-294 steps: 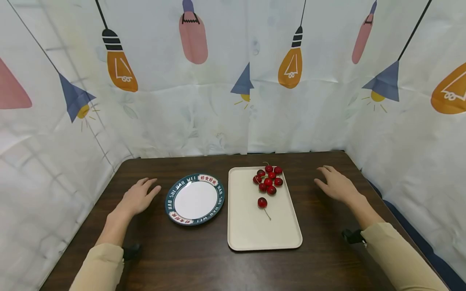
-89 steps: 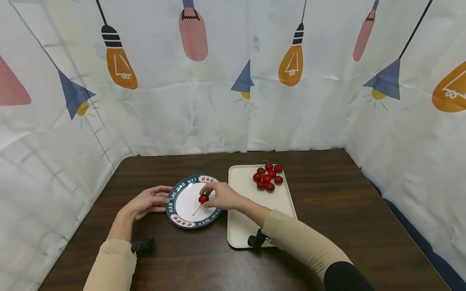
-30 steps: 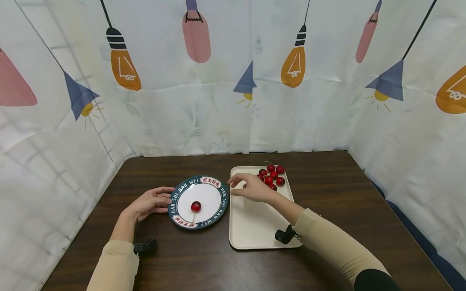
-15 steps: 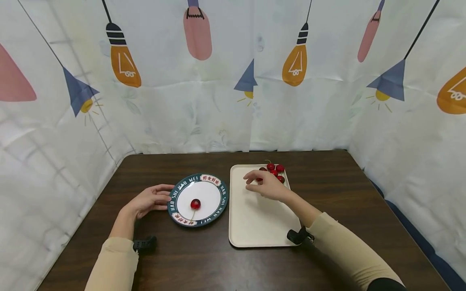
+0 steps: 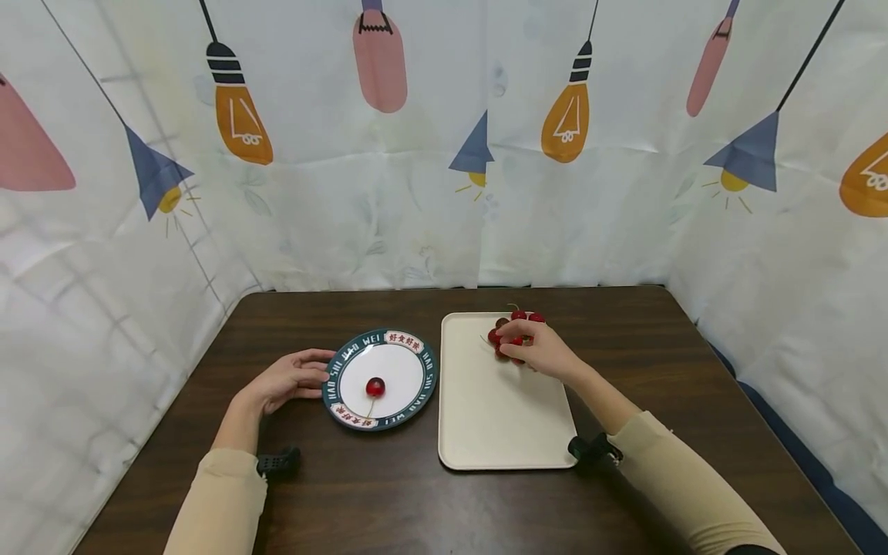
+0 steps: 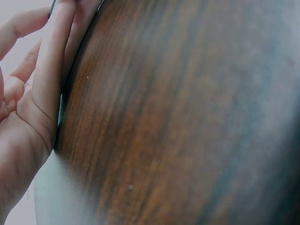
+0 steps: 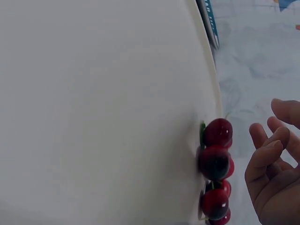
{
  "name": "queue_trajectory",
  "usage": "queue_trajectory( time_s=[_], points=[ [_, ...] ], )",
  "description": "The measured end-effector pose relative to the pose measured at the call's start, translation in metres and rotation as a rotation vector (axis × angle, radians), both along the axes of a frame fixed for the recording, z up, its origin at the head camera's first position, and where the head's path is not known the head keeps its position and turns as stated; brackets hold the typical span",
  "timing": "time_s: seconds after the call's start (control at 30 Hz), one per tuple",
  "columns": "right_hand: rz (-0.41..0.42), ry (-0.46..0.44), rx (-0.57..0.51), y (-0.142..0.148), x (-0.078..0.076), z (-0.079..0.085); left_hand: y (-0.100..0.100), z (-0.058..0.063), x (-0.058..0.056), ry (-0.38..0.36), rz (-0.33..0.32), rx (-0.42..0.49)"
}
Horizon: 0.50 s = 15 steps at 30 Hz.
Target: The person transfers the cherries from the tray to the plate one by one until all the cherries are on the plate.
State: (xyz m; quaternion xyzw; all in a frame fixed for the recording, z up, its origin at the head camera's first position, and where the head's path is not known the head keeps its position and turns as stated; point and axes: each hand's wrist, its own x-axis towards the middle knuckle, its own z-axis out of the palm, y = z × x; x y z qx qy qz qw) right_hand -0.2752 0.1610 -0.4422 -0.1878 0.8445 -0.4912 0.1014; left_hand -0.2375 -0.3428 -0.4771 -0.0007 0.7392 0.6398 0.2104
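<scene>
1. Your left hand [image 5: 297,379], fingers relaxed, touches the plate [image 5: 402,366], probably steadying it under one cherry [image 5: 375,387].
2. Your empty right hand [image 5: 544,353] hovers over cherries [image 7: 214,161] on the tray [image 5: 501,424], fingertips narrowly parted, likely to suit them.

Plate [image 5: 398,366] white at centre, dark teal rim [image 5: 430,370] carrying white lettering and white panels of red characters; cherries [image 7: 213,162] glossy deep red, some nearly black; tray [image 5: 506,432] plain cream. Tabletop [image 5: 388,501] dark brown, streaked wood grain. Sleeves [image 5: 215,501] beige; white cloth backdrop [image 5: 312,231] printed with orange bulbs [image 5: 244,123], blue-and-yellow lamps [image 5: 156,173], pink shapes [image 5: 380,69].
</scene>
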Motion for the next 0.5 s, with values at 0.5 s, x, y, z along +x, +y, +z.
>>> queue_trajectory(
  time_s=[0.5],
  points=[
    [-0.135,0.021,0.033,0.038,-0.007,-0.003,0.002,0.002,0.002,0.009,0.004,0.002]
  ],
)
